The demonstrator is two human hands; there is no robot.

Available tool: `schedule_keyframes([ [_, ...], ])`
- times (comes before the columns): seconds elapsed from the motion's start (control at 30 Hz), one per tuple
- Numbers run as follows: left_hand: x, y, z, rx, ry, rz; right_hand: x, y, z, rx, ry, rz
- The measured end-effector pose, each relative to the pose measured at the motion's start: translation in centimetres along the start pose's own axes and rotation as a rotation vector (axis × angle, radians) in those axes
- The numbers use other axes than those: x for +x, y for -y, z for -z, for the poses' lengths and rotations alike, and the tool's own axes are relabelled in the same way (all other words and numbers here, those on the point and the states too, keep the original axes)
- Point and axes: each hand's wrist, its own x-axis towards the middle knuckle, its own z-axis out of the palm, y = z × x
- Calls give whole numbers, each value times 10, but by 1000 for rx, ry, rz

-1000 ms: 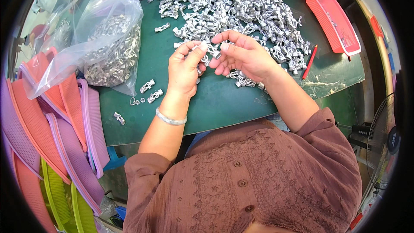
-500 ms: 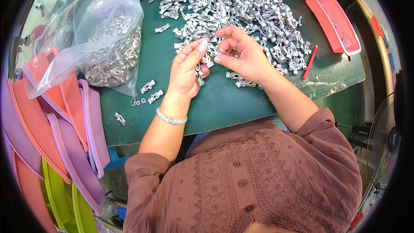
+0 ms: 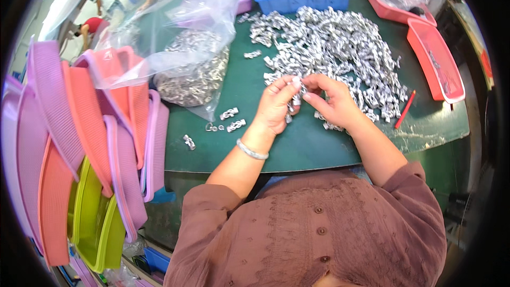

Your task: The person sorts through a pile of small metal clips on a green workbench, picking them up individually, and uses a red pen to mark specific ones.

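- wearing a brownish-mauve blouse (image 3: pixel 319 228), loose fit, embroidered front panel
- small round buttons (image 3: pixel 320 230) down the middle
- sleeves (image 3: pixel 204 204) pushed up near the elbows
- silver bangle (image 3: pixel 252 150) on the left wrist
- bare hands, no gloves

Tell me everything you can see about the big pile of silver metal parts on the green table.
The pile of silver metal parts is a loose heap of small, shiny, bent pieces, tangled and overlapping. It spreads across the far half of the green table, below a blue bin. Its near edge reaches the left hand and right hand.
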Motion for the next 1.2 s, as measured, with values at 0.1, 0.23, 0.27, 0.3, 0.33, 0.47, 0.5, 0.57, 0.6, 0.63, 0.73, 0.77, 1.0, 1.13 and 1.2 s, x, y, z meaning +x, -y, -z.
schedule_keyframes([
  [0.1,-15,-15,-9,34,-59,-11,1,6,2,0,-36,-23],
  [0.23,-39,-61,-35,224,-143,-224,3,3,1,-26,-146,-11],
  [0.27,-45,-74,-43,286,-137,-347,3,3,2,-33,-139,-15],
  [0.3,-52,-89,-50,338,-92,-489,3,4,0,-30,-129,-22],
  [0.33,-59,-107,-58,478,-66,-612,2,4,0,-41,-124,-16],
  [0.47,-61,-180,-76,1018,-264,-1344,1,0,1,-64,-118,4],
  [0.5,-54,-203,-71,1199,-405,-1489,2,2,1,-72,-111,5],
  [0.57,-41,-243,-55,1558,-627,-1355,-1,4,3,-97,-102,-2],
  [0.6,-46,-254,-59,1803,-895,-958,1,5,2,-94,-92,-5],
  [0.63,-44,-264,-46,1927,-922,-971,1,5,2,-94,-90,9],
  [0.73,-36,-282,-7,2170,-938,-1027,2,2,1,-126,-131,50],
  [0.77,-38,-282,-10,2169,-920,-1060,4,4,3,-138,-136,53],
  [1.0,-69,-176,-79,1697,-163,-1259,1,-1,6,-102,-212,-25],
  [1.13,-39,-103,-55,1636,42,-762,2,-2,7,-109,-222,-58],
  [1.2,-3,-74,-17,1738,0,-652,3,-3,5,-142,-220,-39],
])
